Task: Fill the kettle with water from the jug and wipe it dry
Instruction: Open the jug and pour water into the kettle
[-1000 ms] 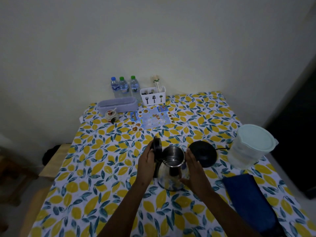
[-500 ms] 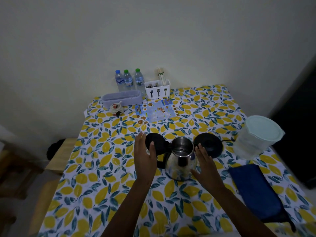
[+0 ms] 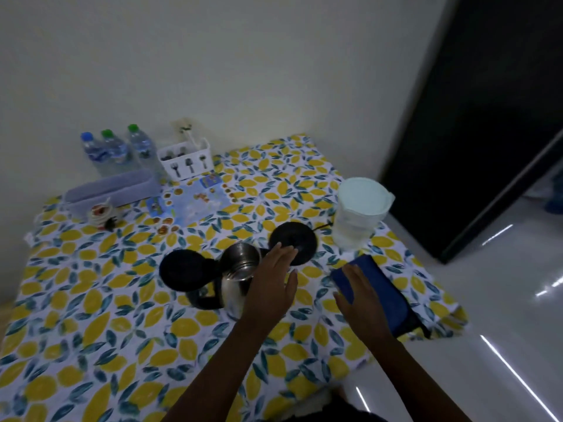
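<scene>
The steel kettle (image 3: 239,271) stands mid-table on the lemon-print cloth, its black lid (image 3: 182,271) swung open to the left. My left hand (image 3: 271,283) lies flat and open against the kettle's right side, fingers reaching toward the black kettle base (image 3: 300,239). My right hand (image 3: 361,296) hovers open, fingers spread, over the near-left edge of the folded blue cloth (image 3: 387,289). The clear water jug (image 3: 359,214) with its pale lid stands behind the cloth near the table's right edge.
Three water bottles (image 3: 115,150), a white cutlery holder (image 3: 189,161), a lavender box (image 3: 112,190) and a sticker sheet (image 3: 195,199) line the far side by the wall. The table's right edge (image 3: 432,287) drops to a glossy floor; a dark door (image 3: 487,117) stands beyond.
The lid is swung fully open. My left hand left it and crossed to the kettle's right side. My right hand moved right over the blue cloth. The view turned right.
</scene>
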A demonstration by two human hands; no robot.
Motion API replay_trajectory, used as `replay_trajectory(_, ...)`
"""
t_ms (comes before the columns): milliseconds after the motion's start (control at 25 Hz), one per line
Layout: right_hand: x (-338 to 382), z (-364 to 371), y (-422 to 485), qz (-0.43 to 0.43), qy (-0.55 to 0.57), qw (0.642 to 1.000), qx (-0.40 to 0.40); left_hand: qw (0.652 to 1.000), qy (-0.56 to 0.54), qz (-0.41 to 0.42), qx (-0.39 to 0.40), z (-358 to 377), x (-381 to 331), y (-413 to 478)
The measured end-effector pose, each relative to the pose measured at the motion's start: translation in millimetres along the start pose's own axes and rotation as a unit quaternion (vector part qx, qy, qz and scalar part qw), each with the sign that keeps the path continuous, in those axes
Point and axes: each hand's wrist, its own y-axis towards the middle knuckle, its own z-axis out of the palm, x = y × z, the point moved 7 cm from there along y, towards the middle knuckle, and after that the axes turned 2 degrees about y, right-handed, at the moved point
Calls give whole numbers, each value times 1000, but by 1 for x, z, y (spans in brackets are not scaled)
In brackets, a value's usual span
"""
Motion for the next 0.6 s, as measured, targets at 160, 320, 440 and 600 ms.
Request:
replay_trajectory(160,-53,-43,19,58,37,997,-34,999,-15,20,33,38,-32,39)
replay_trajectory(320,-96,-91,55,62,64,993,-80,995,-9,33,96,84,-67,90)
replay_trajectory(440,-117,-116,92,57,84,989,-112,993,13,47,109,107,-88,131)
replay_trajectory(600,-138,-136,154,68,126,982,-121,984,85,56,147,148,-113,184)
